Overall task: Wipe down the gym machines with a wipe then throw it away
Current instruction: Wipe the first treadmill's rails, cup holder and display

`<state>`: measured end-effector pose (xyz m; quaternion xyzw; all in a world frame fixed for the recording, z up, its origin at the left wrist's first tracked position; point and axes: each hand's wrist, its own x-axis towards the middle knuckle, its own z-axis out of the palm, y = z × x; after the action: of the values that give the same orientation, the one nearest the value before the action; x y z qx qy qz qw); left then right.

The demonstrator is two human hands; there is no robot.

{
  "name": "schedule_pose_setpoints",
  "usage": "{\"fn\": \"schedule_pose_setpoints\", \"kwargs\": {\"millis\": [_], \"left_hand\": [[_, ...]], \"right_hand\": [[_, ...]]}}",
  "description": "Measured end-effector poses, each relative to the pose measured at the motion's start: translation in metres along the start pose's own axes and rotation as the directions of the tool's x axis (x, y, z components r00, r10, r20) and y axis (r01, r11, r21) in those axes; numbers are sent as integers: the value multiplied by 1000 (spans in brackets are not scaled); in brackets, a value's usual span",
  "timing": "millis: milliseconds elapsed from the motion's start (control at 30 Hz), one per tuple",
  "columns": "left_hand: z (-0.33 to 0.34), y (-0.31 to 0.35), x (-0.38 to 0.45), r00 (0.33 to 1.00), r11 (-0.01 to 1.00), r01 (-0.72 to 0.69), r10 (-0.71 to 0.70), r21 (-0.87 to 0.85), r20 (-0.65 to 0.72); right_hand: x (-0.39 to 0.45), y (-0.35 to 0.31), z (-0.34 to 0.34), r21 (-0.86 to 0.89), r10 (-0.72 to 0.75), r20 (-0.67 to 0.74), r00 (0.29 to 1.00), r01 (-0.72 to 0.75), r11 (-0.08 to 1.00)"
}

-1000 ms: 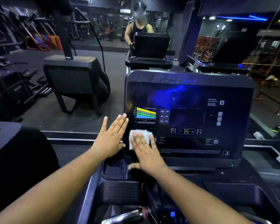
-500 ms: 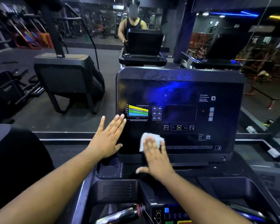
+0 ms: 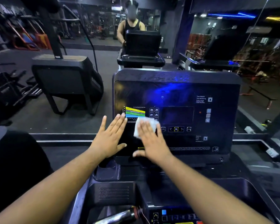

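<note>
A dark treadmill console panel faces me, with a coloured chart and an OK button on it. My right hand lies flat with straight fingers on a white wipe and presses it against the panel's lower left, just below the chart. Most of the wipe is under the fingers. My left hand rests flat on the panel's left edge, fingers straight, holding nothing.
Below the panel are a cup holder, a speaker grille and a lit keypad. A mirror ahead reflects a person at the same machine. Another dark machine stands on the left.
My right hand has slid the wipe up and to the right across the panel, from its lower left corner to just under the chart. My left hand has stayed on the panel's edge.
</note>
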<state>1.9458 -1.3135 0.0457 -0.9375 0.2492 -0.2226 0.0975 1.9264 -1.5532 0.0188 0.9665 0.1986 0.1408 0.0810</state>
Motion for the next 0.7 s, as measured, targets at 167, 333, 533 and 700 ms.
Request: {"fn": "schedule_pose_setpoints", "kwargs": {"millis": [167,333,533,700], "left_hand": [[6,4,-2,999,999,-36,37,24,-7],[12,14,-1,999,999,-50,50,-15,-3],[3,30,22,995,997,-56,52,-47,-87],[-3,34,37,993,997,-67,63,-44,-96]], "right_hand": [[-70,-6,50,-75,-113,169,979,128,989],[-95,53,35,-1,230,224,947,-236,972],[-68,28,26,21,127,137,982,-131,991],[-23,71,-12,-126,36,-27,999,-39,991]]}}
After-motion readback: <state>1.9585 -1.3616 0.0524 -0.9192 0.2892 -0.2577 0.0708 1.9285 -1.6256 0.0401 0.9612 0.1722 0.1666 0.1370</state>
